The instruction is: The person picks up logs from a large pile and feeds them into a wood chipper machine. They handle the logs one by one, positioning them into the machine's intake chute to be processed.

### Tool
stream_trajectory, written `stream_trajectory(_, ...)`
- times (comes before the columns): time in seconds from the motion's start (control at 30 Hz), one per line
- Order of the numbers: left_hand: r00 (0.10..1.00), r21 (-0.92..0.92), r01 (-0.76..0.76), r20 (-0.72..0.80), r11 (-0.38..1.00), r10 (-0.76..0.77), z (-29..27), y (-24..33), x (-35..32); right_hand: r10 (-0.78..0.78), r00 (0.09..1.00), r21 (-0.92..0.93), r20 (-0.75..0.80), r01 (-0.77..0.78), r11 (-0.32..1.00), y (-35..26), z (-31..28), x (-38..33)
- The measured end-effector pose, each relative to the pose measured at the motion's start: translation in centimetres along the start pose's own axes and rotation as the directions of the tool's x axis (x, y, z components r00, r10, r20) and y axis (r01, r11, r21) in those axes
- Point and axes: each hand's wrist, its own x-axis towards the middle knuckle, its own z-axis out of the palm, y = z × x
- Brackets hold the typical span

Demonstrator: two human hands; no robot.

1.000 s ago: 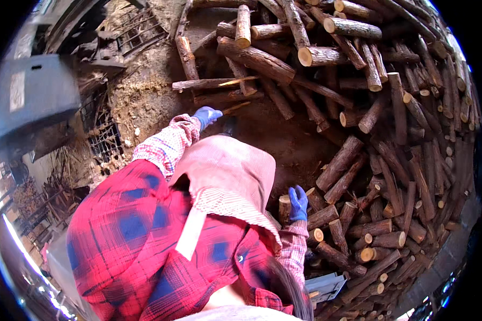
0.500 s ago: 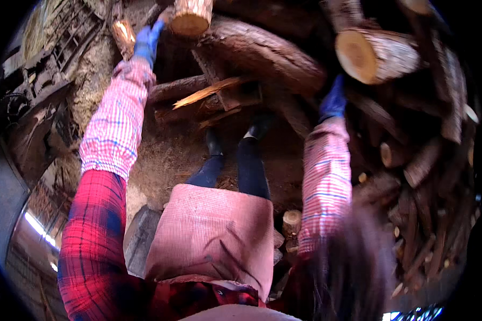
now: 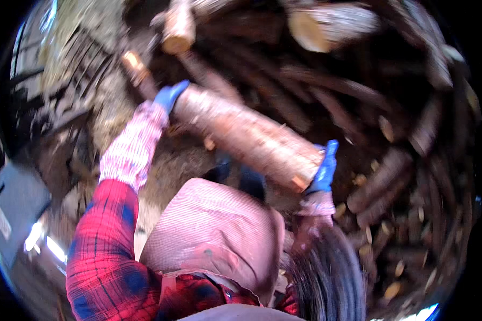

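A thick, bark-covered log (image 3: 246,134) hangs across the front of my body, its left end farther from me and its right end nearer. My left hand (image 3: 170,96), in a blue glove, is closed against the log's left end. At the other end my right hand (image 3: 324,170), also blue-gloved, presses the cut face, fingers pointing up along it. The undersides of both grips are hidden. Below the log shows the pink checked apron (image 3: 214,214) over my lap.
A sawn log (image 3: 178,32) lies ahead on the left, and a thicker pale one (image 3: 332,27) ahead on the right. Stacked firewood (image 3: 401,224) fills the right side. On the left stand a grey panel (image 3: 16,200) and a rack-like frame (image 3: 88,51).
The big log has come up off the pile and toward me, now between both hands. My right hand has moved down and nearer. The view has shifted slightly.
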Motion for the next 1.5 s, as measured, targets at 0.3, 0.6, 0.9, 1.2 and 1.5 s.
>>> stream_trajectory(0.3, 0.567, -0.609, 0.792, 0.761, 0.045, 0.316, -10.1, 29.0, -22.6, -0.572, 0.764, 0.714, 0.298, 0.219, 0.665, 1.8, -22.4, -32.9)
stream_trajectory(0.6, 0.501, -0.45, 0.5, 0.847, 0.74, 0.177, -14.0, 60.4, -30.5, -0.658, 0.542, 0.621, -0.523, 0.771, 0.142, 17.8, -48.1, -37.6)
stream_trajectory(0.9, -0.011, -0.821, 0.338, 0.486, 0.461, 0.874, 2.3, 127.4, -49.8, -0.379, -0.262, -0.364, -0.887, 0.904, 0.225, 17.1, -84.3, -65.7)
stream_trajectory(1.2, 0.342, -0.849, 0.416, 0.479, 0.326, 0.809, 6.1, 115.9, -34.4, -0.156, -0.052, -0.105, -0.986, 0.929, 0.356, 34.3, -55.8, -50.4)
stream_trajectory(1.5, 0.641, -0.624, 0.702, 0.764, 0.344, 0.077, -5.7, 55.9, -12.1, -0.177, 0.245, 0.207, -0.953, 0.955, 0.211, 21.4, -44.4, -45.8)
